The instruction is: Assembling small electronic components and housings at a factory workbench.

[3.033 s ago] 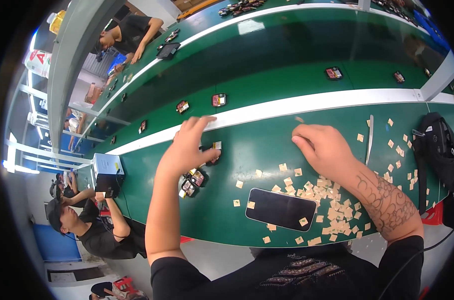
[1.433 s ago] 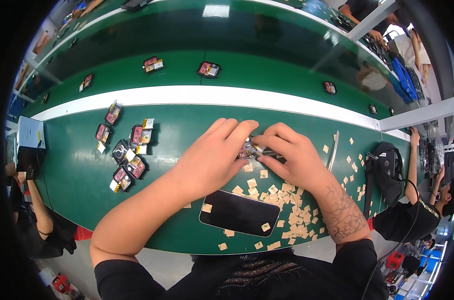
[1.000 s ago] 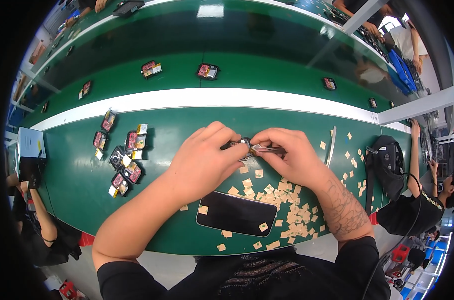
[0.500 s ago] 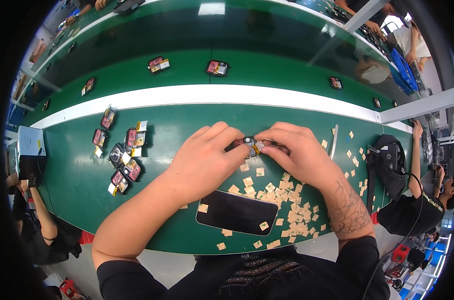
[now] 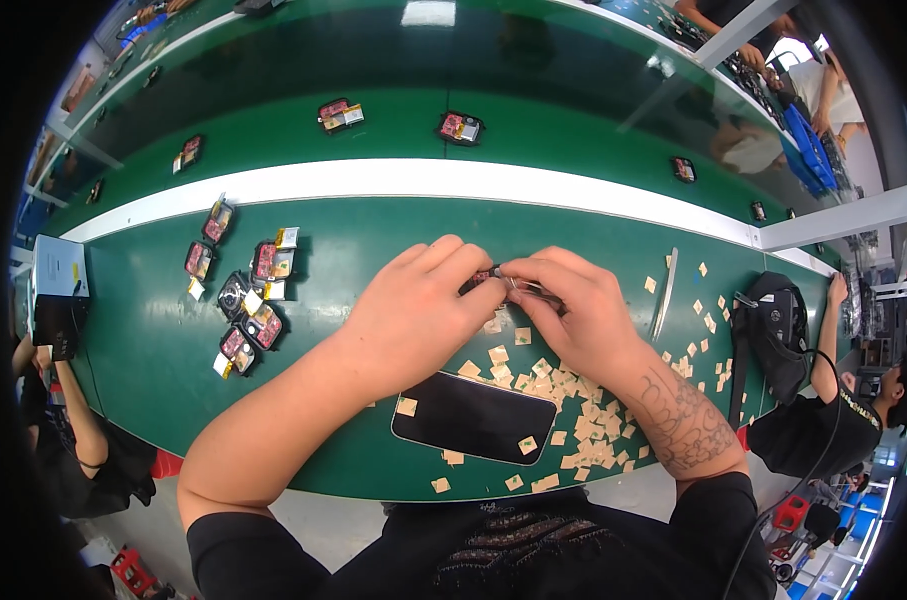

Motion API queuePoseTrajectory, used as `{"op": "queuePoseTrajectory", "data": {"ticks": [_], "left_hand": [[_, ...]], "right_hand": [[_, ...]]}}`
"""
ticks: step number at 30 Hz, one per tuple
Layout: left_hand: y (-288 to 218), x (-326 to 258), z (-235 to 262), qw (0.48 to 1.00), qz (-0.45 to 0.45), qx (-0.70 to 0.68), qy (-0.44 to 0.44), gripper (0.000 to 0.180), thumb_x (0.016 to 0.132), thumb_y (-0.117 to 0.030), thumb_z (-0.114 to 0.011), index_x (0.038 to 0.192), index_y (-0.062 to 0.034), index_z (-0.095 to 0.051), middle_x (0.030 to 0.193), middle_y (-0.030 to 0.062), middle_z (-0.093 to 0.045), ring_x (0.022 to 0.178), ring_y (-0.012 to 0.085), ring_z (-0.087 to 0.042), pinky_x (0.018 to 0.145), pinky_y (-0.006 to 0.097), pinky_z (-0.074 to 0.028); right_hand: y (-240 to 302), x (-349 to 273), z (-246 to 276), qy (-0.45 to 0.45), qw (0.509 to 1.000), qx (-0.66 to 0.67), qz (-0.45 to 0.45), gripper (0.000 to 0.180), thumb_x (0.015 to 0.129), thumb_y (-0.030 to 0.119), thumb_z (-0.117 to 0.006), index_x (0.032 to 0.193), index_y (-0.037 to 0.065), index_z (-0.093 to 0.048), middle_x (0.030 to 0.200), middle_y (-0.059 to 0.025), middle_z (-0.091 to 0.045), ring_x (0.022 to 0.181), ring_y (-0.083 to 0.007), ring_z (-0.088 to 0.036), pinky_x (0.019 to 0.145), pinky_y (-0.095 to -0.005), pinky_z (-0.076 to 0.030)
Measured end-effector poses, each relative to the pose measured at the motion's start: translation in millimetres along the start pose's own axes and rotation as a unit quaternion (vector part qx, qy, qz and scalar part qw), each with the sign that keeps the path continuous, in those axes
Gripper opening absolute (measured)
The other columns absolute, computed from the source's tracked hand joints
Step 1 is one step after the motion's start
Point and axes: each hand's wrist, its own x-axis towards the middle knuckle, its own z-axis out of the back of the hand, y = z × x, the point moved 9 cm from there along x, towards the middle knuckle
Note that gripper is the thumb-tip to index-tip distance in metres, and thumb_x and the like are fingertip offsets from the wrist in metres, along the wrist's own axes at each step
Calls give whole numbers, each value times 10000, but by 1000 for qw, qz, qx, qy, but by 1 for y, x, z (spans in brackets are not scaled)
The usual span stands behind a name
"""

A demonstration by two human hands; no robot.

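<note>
Gadget in work: We see one small black gadget (image 5: pixel 480 282) being worked on; it is mostly covered, so we cannot tell how much of it is done.
Gadgets waiting or done: Six more gadgets (image 5: pixel 273 262) lie to the left on the green table (image 5: pixel 133 330); we cannot tell which are finished.
Tan squares: Many tan squares (image 5: pixel 598 425) lie loose, so plenty look left to us.
Left hand: Our left hand (image 5: pixel 420 310) pinches the gadget.
Right hand: Our right hand (image 5: pixel 578 310) pinches what looks like tweezers (image 5: pixel 543 293).
Gadget's place: It sits between our hands, in the left one's grip, just beside the right one's tips.
Phone: Our black phone (image 5: pixel 473 417) lies nearer to us.
</note>
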Motion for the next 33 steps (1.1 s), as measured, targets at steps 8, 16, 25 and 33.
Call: {"op": "queuePoseTrajectory", "data": {"ticks": [8, 16, 25, 33], "left_hand": [[3, 5, 6, 997, 27, -71, -21, 342, 797, -99, -887, 1063, -74, -673, 1074, 70, -667, 1014, 317, -670, 838, 445, -575], [5, 3, 5, 996, 41, -83, -16, 360, 815, -117, -880, 1080, -76, -640, 1037, 91, -634, 998, 334, -649, 819, 456, -557], [2, 3, 4, 996, 42, -80, -19, 370, 821, -126, -877, 1072, -62, -612, 1025, 108, -620, 993, 350, -633, 822, 465, -549], [2, 5, 6, 993, 79, -77, -29, 405, 782, -101, -914, 1048, -64, -609, 982, 103, -638, 973, 355, -660, 803, 463, -556]], "right_hand": [[-7, -1, -1, 14, 995, 56, -84, 237, 945, -17, -786, 1178, -2, -747, 1017, -140, -730, 867, -279, -771, 756, -354, -633], [-8, -1, -1, -2, 995, 31, -99, 199, 945, 27, -808, 1138, -4, -773, 981, -138, -728, 816, -286, -761, 728, -357, -620], [-3, -7, -2, -35, 994, -17, -102, 179, 932, 20, -775, 1109, 32, -797, 998, -118, -763, 809, -316, -759, 709, -391, -604], [-6, -5, -2, -40, 996, -32, -69, 175, 916, 45, -770, 1089, 50, -796, 1022, -117, -776, 832, -340, -764, 720, -426, -608]]}}
